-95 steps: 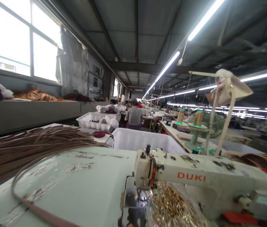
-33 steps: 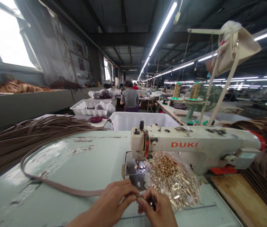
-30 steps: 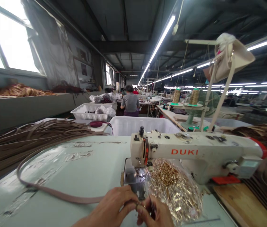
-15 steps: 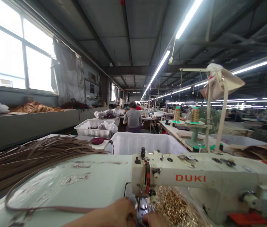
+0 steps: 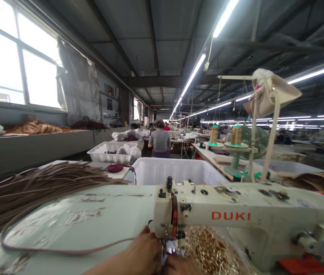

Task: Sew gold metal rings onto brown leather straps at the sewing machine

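Observation:
My left hand (image 5: 143,254) and my right hand (image 5: 180,265) meet at the bottom edge, right under the needle head of the white DUKI sewing machine (image 5: 236,217). Only the backs of both hands show; their fingers are hidden below the frame and behind the machine head. A long brown strap (image 5: 49,250) loops across the pale green table (image 5: 107,217) and runs into my left hand. A clear bag of gold metal rings (image 5: 212,252) lies just right of my hands under the machine arm.
A pile of brown straps (image 5: 35,187) covers the table's left. White plastic bins (image 5: 176,170) stand behind the machine. A thread stand with gold spools (image 5: 236,135) rises at the right. A person in grey (image 5: 160,142) sits farther down the aisle.
The camera has tilted up, so my hands have sunk to the frame's bottom edge. They have moved forward to the needle with the strap end; the strap loop has flattened.

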`<state>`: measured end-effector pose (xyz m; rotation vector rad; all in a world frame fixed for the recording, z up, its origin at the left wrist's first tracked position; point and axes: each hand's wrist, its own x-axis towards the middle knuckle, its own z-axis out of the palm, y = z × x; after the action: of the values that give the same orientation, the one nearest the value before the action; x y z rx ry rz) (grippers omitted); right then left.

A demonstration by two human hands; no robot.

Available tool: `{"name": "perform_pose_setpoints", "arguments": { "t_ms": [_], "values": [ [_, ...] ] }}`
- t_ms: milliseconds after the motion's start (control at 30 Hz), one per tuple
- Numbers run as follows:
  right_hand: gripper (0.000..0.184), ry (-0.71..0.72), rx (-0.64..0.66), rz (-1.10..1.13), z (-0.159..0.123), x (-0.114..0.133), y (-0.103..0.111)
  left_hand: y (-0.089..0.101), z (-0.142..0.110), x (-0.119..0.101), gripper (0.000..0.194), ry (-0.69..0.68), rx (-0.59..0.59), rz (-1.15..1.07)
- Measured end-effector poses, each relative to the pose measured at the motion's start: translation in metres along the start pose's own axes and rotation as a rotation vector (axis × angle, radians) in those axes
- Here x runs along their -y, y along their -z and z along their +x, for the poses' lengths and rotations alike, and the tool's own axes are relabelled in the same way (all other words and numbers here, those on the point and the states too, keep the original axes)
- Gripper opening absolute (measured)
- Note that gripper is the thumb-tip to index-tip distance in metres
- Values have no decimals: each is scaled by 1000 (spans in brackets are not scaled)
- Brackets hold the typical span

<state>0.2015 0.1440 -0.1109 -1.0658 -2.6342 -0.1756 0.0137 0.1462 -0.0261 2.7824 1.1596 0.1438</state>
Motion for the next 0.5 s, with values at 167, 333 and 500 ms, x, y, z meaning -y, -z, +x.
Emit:
{"name": "perform_pose_setpoints", "arguments": {
  "t_ms": [167,333,500],
  "values": [
    [14,38,54,131,-12,18,43,-25,-39,-19,16,46,-234,-2],
    [36,38,164,239,-21,20,73,-32,-53,-31,22,-31,-215,-134],
    [36,52,198,148,-24,24,73,-37,-46,-25,9,-104,-169,91]
  ]
}}
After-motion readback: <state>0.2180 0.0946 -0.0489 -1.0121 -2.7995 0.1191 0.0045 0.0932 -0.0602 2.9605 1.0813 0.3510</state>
